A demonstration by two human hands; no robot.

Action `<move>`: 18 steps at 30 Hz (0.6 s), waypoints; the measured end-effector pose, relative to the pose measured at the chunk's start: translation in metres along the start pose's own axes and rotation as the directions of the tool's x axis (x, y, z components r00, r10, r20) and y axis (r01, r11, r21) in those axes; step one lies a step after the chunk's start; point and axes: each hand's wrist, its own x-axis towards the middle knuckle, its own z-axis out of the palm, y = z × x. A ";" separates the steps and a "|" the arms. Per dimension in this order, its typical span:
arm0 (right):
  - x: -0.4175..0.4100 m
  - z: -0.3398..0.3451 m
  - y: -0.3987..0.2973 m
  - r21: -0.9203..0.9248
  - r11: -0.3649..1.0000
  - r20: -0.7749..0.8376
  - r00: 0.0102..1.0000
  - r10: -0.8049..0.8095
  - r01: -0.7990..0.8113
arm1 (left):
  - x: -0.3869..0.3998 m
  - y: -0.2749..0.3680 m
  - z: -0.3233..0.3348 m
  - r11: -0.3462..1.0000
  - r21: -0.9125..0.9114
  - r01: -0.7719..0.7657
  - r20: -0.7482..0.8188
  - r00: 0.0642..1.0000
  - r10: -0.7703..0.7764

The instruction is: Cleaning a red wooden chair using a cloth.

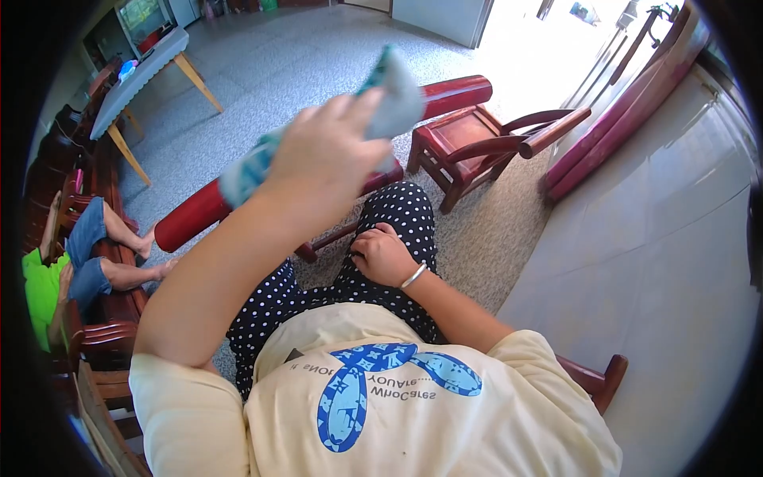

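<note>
My left hand point(328, 140) is raised in front of me. It grips a teal-and-white cloth point(247, 170), blurred at its upper end, over a thick, glossy red wooden bar point(191, 217). The bar slants up to the right and shows again beyond the cloth. A lower red rail point(387, 174) is partly hidden behind my left hand. On my knee, over the polka-dot trousers point(399, 203), rests my right hand point(384, 256), its fingers loosely bent and holding nothing visible. A silvery bangle point(414, 275) circles that wrist.
A small red wooden chair point(465, 134) stands ahead on the right, near the pink curtain point(620, 116) and pale tiled wall point(632, 256). At left, a person point(89, 256) sits on a dark wooden bench point(119, 304). A cloth-covered table point(143, 71) stands at upper left.
</note>
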 end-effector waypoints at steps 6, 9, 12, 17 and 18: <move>0.000 -0.003 0.002 -0.007 1.000 -0.003 1.000 -0.014 0.014 | -0.108 -0.023 -0.055 0.971 0.125 0.206 -0.005 0.978 -0.207; -0.001 -0.002 0.002 -0.010 1.000 -0.010 1.000 -0.021 0.021 | -0.149 -0.031 -0.063 0.938 0.107 0.329 -0.066 0.944 -0.323; -0.002 -0.001 0.003 -0.005 1.000 -0.005 1.000 -0.020 0.020 | -0.165 -0.032 -0.055 0.915 0.055 0.400 -0.155 0.909 -0.388; -0.002 0.001 0.005 -0.021 0.999 0.011 1.000 -0.029 0.029 | -0.136 -0.022 -0.066 0.896 0.090 0.434 -0.084 0.900 -0.427; -0.002 0.000 0.003 -0.016 0.999 0.015 0.999 -0.036 0.037 | -0.125 -0.021 -0.070 0.910 0.064 0.409 -0.002 0.912 -0.410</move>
